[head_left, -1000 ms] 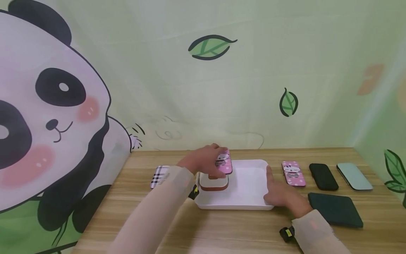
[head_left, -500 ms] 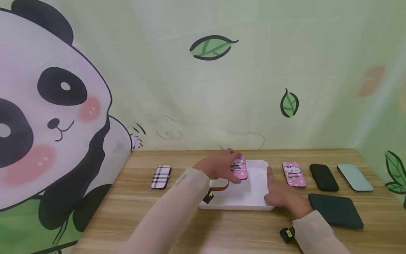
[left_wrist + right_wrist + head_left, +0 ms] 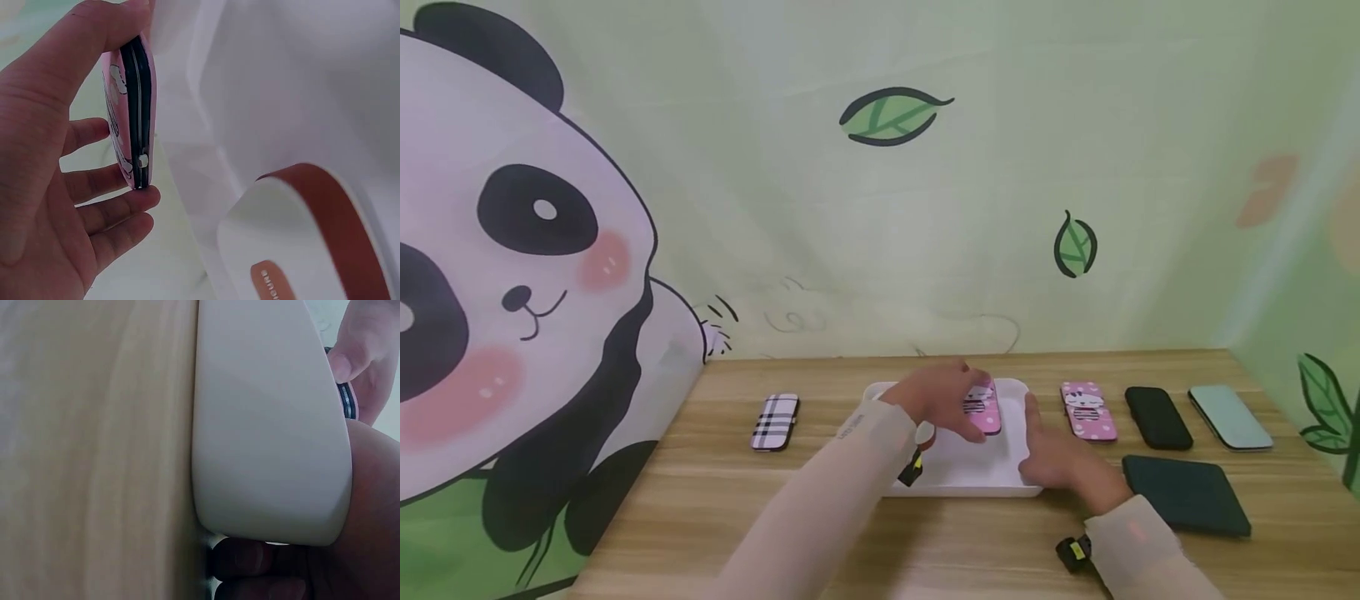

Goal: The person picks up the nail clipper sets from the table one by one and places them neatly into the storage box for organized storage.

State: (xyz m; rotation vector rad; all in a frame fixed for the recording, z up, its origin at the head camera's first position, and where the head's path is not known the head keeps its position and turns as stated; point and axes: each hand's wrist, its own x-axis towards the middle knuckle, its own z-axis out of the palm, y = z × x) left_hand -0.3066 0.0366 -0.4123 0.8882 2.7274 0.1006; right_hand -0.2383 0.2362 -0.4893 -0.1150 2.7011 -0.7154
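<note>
My left hand holds a slim pink hard case with white dots and a cartoon cat, over the right part of a white tray. In the left wrist view the thumb is at one end of the case, fingers around the other, and its dark seam and small metal clasp face the camera. A white case with a brown band and a brown label lies in the tray, mostly hidden by my left hand in the head view. My right hand grips the tray's right side, thumb inside the rim.
Left of the tray lies a plaid case. To its right are a second pink cat case, a black case, a pale blue-green case and a larger dark green flat case. A panda-print cloth hangs behind the table.
My left hand has carried the pink case rightward and slightly lower over the tray, away from the white and brown case. The right hand has stayed at the tray's right side.
</note>
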